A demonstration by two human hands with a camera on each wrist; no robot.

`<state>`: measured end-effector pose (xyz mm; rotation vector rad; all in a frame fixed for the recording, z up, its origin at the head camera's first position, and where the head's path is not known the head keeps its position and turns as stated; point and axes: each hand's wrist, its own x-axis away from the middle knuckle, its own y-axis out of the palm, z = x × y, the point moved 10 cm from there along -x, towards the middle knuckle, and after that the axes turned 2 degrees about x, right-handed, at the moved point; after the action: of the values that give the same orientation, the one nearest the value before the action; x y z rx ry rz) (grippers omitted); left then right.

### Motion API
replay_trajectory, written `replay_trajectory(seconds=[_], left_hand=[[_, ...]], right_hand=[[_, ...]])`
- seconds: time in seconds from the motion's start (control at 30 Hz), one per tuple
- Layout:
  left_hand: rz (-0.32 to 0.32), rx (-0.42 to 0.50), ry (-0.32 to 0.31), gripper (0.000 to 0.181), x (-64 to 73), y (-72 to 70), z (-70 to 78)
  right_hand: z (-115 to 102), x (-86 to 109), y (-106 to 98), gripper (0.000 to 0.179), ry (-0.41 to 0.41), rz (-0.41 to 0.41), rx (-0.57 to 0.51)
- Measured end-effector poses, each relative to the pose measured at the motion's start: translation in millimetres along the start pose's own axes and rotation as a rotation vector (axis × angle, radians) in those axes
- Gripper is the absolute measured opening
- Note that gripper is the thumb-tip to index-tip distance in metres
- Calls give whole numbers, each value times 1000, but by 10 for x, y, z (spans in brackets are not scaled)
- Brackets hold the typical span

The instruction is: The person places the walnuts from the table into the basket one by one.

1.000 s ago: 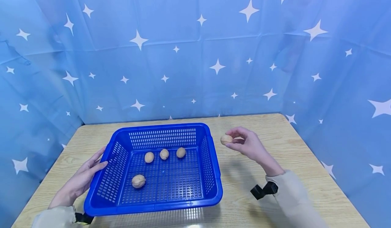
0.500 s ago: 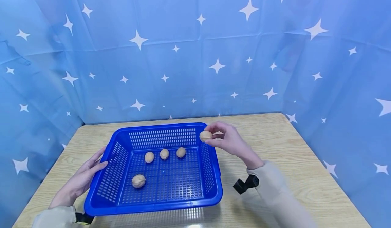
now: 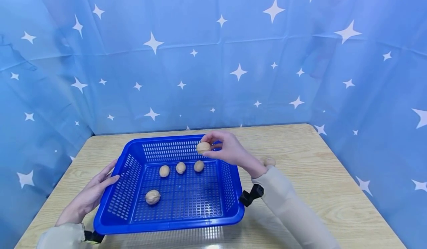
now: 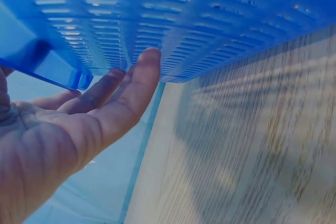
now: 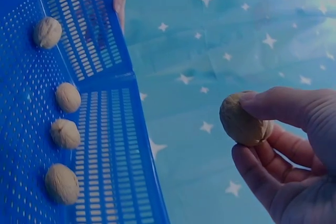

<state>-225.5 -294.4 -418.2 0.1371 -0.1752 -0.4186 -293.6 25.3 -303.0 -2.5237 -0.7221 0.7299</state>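
Observation:
A blue plastic basket (image 3: 168,226) with slotted walls stands before me, holding several walnuts (image 3: 152,197) on its floor. My left hand (image 3: 87,193) grips its left side, thumb over the rim and fingers along the outer wall. In the left wrist view, the fingers (image 4: 149,69) lie against the slotted wall from outside. My right hand (image 3: 230,149) pinches another walnut (image 3: 202,148) between thumb and fingertips, above the basket's back right part. The right wrist view shows this walnut (image 5: 244,121) clearly, with the thumb on top and fingers below.
The basket is on a light wood-grain table (image 3: 317,189). To the right, more walnut shell (image 3: 269,162) shows on the table behind the right forearm. A blue curtain (image 3: 200,93) with white stars hangs behind the table and along both sides.
My right hand has carried its walnut leftward from beside the basket, across the right rim, to above the inside. The left hand and basket have stayed put.

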Motion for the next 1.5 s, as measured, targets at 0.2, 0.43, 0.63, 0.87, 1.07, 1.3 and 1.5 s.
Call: replay_trajectory(seconds=[0.2,0.43,0.63,0.87,1.07,1.3,1.5], left_hand=[[-5,4,6,66,-8,6,5],[-9,0,7,66,-12,11,8],[15,-5,1,67,1,-12,2],[5,10,-2,68,-7,-2,11],[20,2,-2,68,-4,-13,19],[1,7,16,67,2,7,19],[14,9,2,67,0,-4,9]], right_hand=[[-77,-177,256,24,4,-81,10],[-115,-336,622,23,29,-189,54],[-70,-384,960,22,75,-295,56],[87,-345,1346,20,125,-424,68],[209,-291,1613,19,178,-515,76],[306,-246,1791,20,160,-546,179],[402,-206,1867,19,191,-566,217]])
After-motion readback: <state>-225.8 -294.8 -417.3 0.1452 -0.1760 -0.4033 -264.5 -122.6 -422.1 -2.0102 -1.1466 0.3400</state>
